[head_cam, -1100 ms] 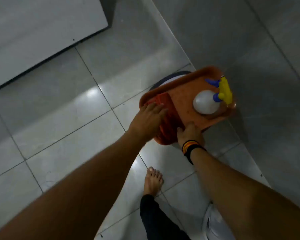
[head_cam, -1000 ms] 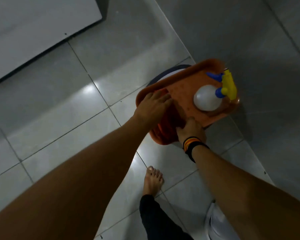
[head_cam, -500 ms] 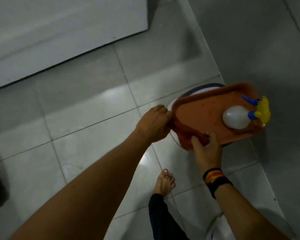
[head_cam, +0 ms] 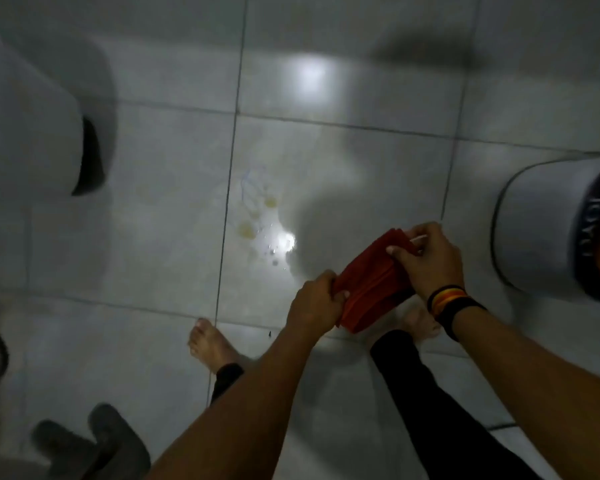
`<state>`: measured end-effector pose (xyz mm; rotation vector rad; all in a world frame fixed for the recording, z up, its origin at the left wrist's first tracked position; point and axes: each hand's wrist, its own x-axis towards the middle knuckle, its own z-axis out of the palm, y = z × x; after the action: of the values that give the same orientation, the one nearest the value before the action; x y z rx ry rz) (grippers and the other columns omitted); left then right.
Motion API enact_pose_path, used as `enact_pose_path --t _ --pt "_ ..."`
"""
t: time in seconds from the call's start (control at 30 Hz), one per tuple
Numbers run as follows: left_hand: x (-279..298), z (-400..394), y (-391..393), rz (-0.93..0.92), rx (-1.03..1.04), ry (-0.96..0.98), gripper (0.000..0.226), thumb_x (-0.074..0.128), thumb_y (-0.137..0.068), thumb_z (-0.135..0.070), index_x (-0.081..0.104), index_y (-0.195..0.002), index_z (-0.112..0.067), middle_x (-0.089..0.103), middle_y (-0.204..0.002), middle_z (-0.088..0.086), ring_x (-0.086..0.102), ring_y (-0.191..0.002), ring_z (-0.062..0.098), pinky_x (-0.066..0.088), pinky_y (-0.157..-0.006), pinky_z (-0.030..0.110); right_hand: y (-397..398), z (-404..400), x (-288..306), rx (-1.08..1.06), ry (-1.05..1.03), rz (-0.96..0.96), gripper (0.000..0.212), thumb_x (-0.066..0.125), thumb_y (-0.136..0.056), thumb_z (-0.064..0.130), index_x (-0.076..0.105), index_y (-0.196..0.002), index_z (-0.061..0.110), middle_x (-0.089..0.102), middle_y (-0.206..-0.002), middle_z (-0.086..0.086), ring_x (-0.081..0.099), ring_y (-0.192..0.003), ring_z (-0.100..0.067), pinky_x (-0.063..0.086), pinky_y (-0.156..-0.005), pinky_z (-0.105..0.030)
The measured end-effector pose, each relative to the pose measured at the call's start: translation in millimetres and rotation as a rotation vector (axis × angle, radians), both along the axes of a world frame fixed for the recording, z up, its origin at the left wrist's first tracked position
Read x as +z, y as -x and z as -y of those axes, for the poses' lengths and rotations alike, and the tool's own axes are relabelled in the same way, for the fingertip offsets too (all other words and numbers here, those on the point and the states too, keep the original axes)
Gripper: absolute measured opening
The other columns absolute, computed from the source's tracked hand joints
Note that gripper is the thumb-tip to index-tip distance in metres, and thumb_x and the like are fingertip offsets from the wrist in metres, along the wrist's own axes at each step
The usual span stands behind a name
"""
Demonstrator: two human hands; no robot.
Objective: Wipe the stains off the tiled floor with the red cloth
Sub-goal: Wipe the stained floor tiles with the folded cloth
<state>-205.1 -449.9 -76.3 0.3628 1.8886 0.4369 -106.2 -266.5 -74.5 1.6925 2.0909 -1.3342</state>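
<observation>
The folded red cloth (head_cam: 373, 282) hangs in the air above the pale tiled floor (head_cam: 153, 216), held between both hands. My left hand (head_cam: 314, 304) grips its lower end. My right hand (head_cam: 426, 261), with a striped band on the wrist, pinches its upper end. Yellowish stains (head_cam: 248, 228) with faint blue scribbles and small dark specks lie on the tiles to the left of the cloth, beside a bright light reflection. My bare feet stand below the stains.
A white round container (head_cam: 548, 226) with a dark rim stands at the right edge. A large white object (head_cam: 25, 133) fills the upper left. Grey slippers (head_cam: 94, 441) lie at the lower left. My bare left foot (head_cam: 210, 344) rests just below the stains.
The cloth has come off the orange tray and both hands now hold it in the air. My view has swung left and down; the tray and spray bottle are out of view, the stains visible.
</observation>
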Motion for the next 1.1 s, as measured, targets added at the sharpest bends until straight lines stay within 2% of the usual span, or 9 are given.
enact_pose_path --t 0.1,0.27,0.33,0.43,0.5,0.6,0.87,1.0,1.1 --pt "-40 49 4 0.078 0.195 0.008 0.026 0.065 -0.097 -0.032 0.068 -0.116 -0.014 0.076 -0.106 0.008 0.071 -0.093 0.026 0.059 -0.085 0.039 34 41 -42 0.172 -0.044 0.057 0.027 0.082 -0.082 0.033 0.059 -0.094 0.028 0.065 -0.081 0.006 0.063 -0.071 -0.017 0.052 -0.064 -0.028" --pt "-114 107 9 0.248 0.340 0.006 0.040 0.071 -0.095 -0.038 0.066 -0.128 -0.015 0.071 -0.101 -0.005 0.071 -0.102 0.023 0.053 -0.073 0.023 94 91 -117 0.471 -0.152 0.185 0.022 0.073 -0.090 0.030 0.068 -0.111 0.024 0.074 -0.103 -0.007 0.067 -0.098 -0.029 0.058 -0.084 -0.040" --pt "-151 126 19 0.208 0.270 0.045 0.069 0.074 -0.090 -0.051 0.054 -0.144 -0.013 0.067 -0.130 0.007 0.063 -0.124 0.028 0.054 -0.094 0.031 108 110 -152 0.635 -0.216 0.224 0.033 0.063 -0.097 0.026 0.065 -0.129 0.018 0.069 -0.128 -0.014 0.060 -0.120 -0.036 0.051 -0.101 -0.046" --pt "-193 166 51 -0.060 0.181 0.173 0.116 0.075 -0.083 -0.063 0.015 -0.166 -0.009 0.016 -0.173 0.018 0.019 -0.159 0.034 0.021 -0.129 0.049 101 138 -194 0.686 -0.161 0.299 0.060 0.054 -0.102 0.035 0.040 -0.156 0.012 0.035 -0.163 -0.018 0.029 -0.151 -0.038 0.029 -0.124 -0.051" --pt "-217 205 74 -0.252 0.158 0.255 0.137 0.079 -0.075 -0.066 -0.004 -0.166 -0.005 -0.010 -0.173 0.022 -0.009 -0.161 0.037 0.000 -0.130 0.053 82 157 -221 0.696 -0.124 0.352 0.073 0.047 -0.104 0.044 0.018 -0.164 0.013 0.008 -0.172 -0.016 0.007 -0.159 -0.037 0.018 -0.128 -0.053" --pt "-244 260 101 -0.343 0.110 0.362 0.166 0.085 -0.058 -0.075 -0.022 -0.160 0.000 -0.030 -0.168 0.025 -0.029 -0.155 0.041 -0.018 -0.122 0.057 63 172 -257 0.753 -0.172 0.398 0.077 0.035 -0.106 0.055 -0.001 -0.165 0.022 -0.012 -0.173 -0.014 -0.008 -0.160 -0.036 0.009 -0.127 -0.059" --pt "-297 293 105 -0.333 0.111 0.307 0.191 0.083 -0.030 -0.086 -0.030 -0.155 0.005 -0.036 -0.160 0.036 -0.034 -0.148 0.054 -0.023 -0.113 0.067 131 244 -334 0.971 -0.593 0.126 0.065 0.026 -0.108 0.053 0.015 -0.164 0.024 0.012 -0.171 -0.020 0.010 -0.157 -0.046 0.007 -0.124 -0.068" --pt "-285 290 110 -0.283 0.118 0.291 0.189 0.087 -0.035 -0.082 -0.029 -0.155 0.006 -0.037 -0.160 0.036 -0.035 -0.148 0.054 -0.021 -0.115 0.071 107 268 -329 1.484 -0.470 -0.094 0.062 0.030 -0.107 0.052 0.019 -0.164 0.029 0.014 -0.172 -0.013 0.010 -0.159 -0.040 0.007 -0.126 -0.064" --pt "-266 280 122 -0.315 0.162 0.258 0.183 0.089 -0.041 -0.079 -0.026 -0.158 0.004 -0.034 -0.162 0.035 -0.033 -0.150 0.052 -0.018 -0.119 0.070 66 225 -310 1.553 -0.406 0.009 0.064 0.034 -0.105 0.051 0.013 -0.164 0.033 0.012 -0.173 -0.006 0.007 -0.160 -0.035 0.013 -0.125 -0.063"
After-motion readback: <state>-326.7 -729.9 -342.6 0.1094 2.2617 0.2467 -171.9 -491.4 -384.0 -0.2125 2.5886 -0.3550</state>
